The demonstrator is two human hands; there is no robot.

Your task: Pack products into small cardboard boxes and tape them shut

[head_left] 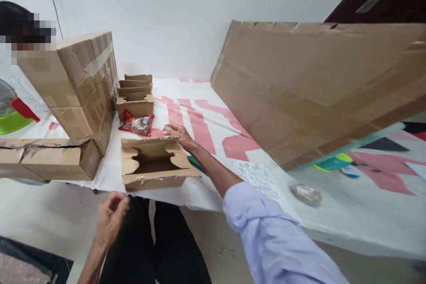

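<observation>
An open cardboard box stands at the table's front edge, its inside dark. My right hand is just behind the box's back right corner, fingers pointing left and partly curled; whether anything is between them is too small to tell. Left of it lies a red plastic packet with a clear window, in front of a row of open small boxes. My left hand hangs in front of the table edge, below the box's left side, with thumb and fingertips together; what they hold, if anything, is hidden.
Taped cartons stack up at the left, with a long box before them. A person's head shows behind. A large cardboard panel leans at the right. Small clear packets and a round packet lie on the table.
</observation>
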